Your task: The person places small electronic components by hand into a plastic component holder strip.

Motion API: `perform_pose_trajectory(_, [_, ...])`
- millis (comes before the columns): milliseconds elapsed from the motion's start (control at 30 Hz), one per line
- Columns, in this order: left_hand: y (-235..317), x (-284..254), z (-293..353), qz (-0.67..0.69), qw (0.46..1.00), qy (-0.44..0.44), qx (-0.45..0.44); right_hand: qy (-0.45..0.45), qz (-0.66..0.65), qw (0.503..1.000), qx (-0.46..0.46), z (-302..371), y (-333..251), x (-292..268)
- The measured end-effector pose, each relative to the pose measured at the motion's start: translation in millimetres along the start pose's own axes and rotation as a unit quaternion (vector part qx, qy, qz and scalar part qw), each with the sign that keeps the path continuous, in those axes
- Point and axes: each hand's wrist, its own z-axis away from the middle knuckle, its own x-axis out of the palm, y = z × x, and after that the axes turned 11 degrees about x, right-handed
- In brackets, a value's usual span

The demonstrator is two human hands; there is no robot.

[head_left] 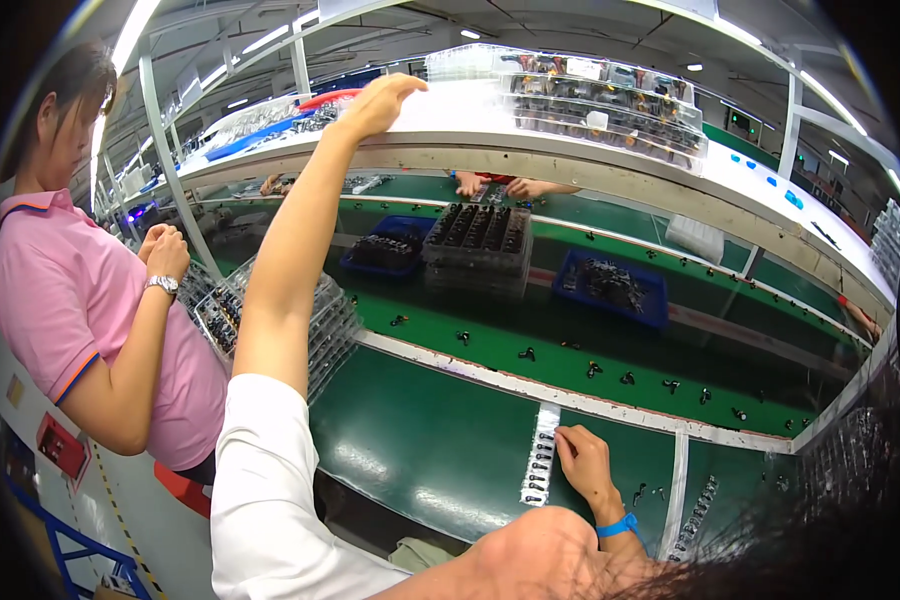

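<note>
My left hand [378, 106] is raised at the end of a stretched arm, over the bright white upper shelf [450, 108]. Its fingers reach forward, apart from one another in part, and I see nothing in them. Below, a narrow white strip [543, 440] with a row of several small black parts lies on the green bench [420, 440]. My right hand [587, 468], a blue band at its wrist, rests at the right edge of this strip with bent fingers closed on its upper end. A few loose black parts [642, 492] lie right of that hand.
Black parts [527, 353] sit spaced along a green conveyor [430, 330] beyond the white rail. Blue trays [610, 287] and stacked clear trays [477, 250] stand farther back. More clear trays [600, 105] fill the shelf. A person in pink [110, 320] stands left; another person's hands [500, 186] work opposite.
</note>
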Motion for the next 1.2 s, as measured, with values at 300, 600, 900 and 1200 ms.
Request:
perform_pose_trajectory(300, [22, 13, 14, 0.070, 0.992, -0.019, -0.104, -0.007, -0.011, 1.000, 0.010, 0, 3, -1])
perform_pose_trajectory(600, [176, 23, 140, -0.024, 0.991, 0.070, -0.108, 0.003, -0.010, 1.000, -0.005, 1, -6, -5])
perform_pose_trajectory(900, [200, -44, 323, -0.313, 0.902, -0.123, -0.270, -0.012, -0.031, 0.999, -0.029, 2, -8, 3])
perform_pose_trajectory(1200, [177, -55, 345, -0.238, 0.917, -0.082, -0.310, -0.021, -0.015, 0.999, -0.048, 0, -9, 4])
